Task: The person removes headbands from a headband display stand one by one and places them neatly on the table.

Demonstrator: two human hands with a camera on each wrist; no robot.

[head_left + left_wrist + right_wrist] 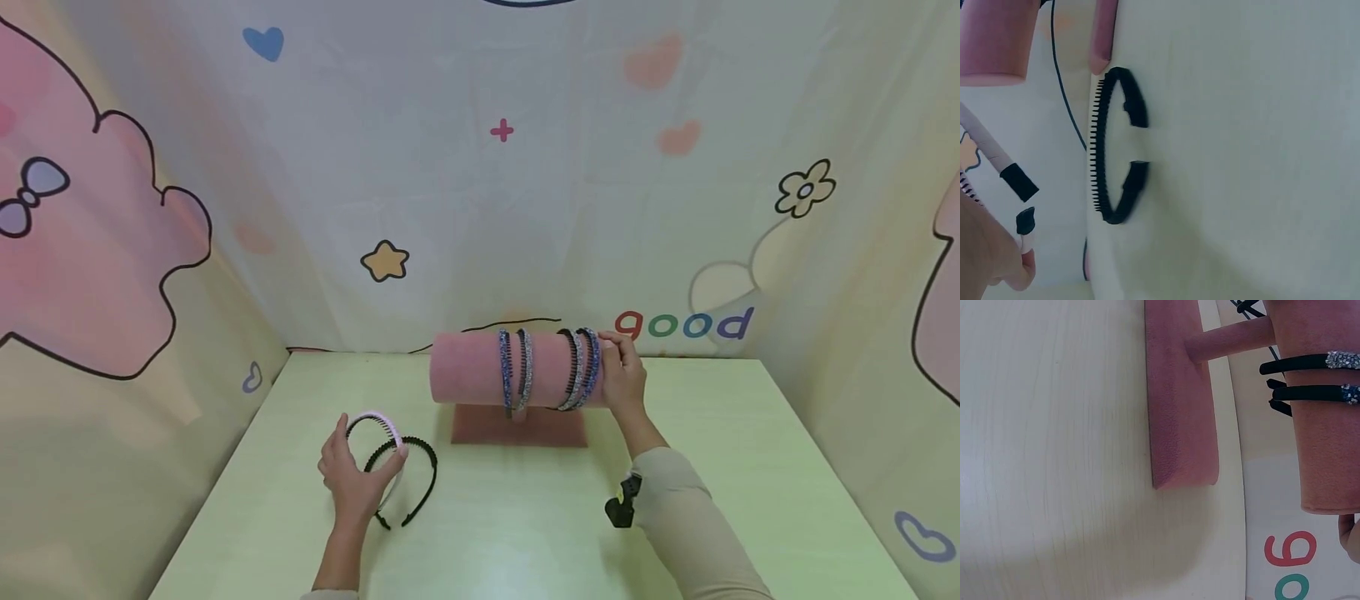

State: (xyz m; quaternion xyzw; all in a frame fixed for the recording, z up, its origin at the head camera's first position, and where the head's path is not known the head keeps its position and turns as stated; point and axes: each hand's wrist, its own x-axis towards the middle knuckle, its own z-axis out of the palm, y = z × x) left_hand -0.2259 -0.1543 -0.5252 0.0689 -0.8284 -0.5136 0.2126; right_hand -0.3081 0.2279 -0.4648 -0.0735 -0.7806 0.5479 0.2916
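Note:
My left hand [356,475] holds a pale lilac toothed headband [392,427] between thumb and fingers, raised above the table's left side. In the left wrist view, the dark tips of this lilac headband [988,140] point toward each other. A black toothed headband [1102,144] lies on the table just beyond that hand. At the right end of a pink velvety roll stand [465,371], my right hand [624,375] grips the roll's edge, its thumb in front. Around the roll sit several glittery headbands, among them a blue one [505,367] and a silver one [527,367].
The roll's flat pink base [517,429] stands on the pale table [510,525], near its back edge. Behind hangs a printed curtain [450,167] with hearts, a star and coloured letters. A small black device [622,502] is worn at the right wrist.

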